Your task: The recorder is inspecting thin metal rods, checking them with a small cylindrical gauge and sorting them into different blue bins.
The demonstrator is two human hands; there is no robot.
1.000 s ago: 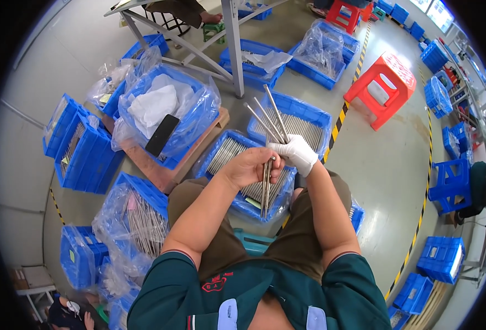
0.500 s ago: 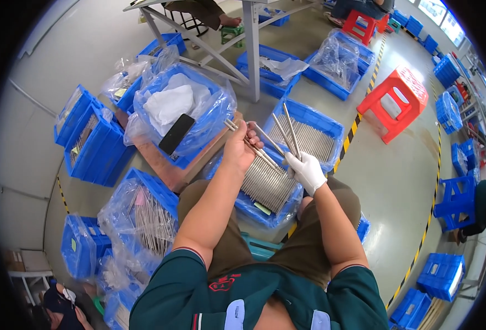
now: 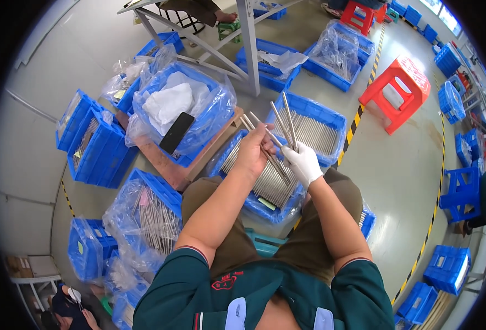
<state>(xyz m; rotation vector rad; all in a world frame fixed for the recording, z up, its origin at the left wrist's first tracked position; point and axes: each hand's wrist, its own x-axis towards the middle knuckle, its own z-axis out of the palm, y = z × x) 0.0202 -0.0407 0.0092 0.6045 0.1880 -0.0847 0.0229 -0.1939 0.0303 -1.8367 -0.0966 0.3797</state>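
Observation:
My bare left hand (image 3: 252,151) is closed around a few slim metal rods (image 3: 276,166) that slant down to the right. In my right hand (image 3: 304,165), which wears a white glove, are several more metal rods (image 3: 282,122), fanned upward. One of these reaches across to the fingers of my left hand. Both hands are above a blue crate (image 3: 276,213) lined with clear plastic and filled with rows of similar rods (image 3: 270,187). Just beyond it, a second blue crate (image 3: 339,135) holds more rods in rows.
A dark phone (image 3: 177,133) lies on a plastic-wrapped blue crate (image 3: 203,77) on a wooden pallet (image 3: 171,175). Long thin rods fill a bagged crate (image 3: 163,190) at left. A red stool (image 3: 399,91) stands right, past striped floor tape (image 3: 356,124). A table leg (image 3: 248,49) rises ahead.
My left hand has moved right and slightly down, closer to the right hand. A rod from the right hand's bunch now meets the left fingers. The whole view has shifted slightly.

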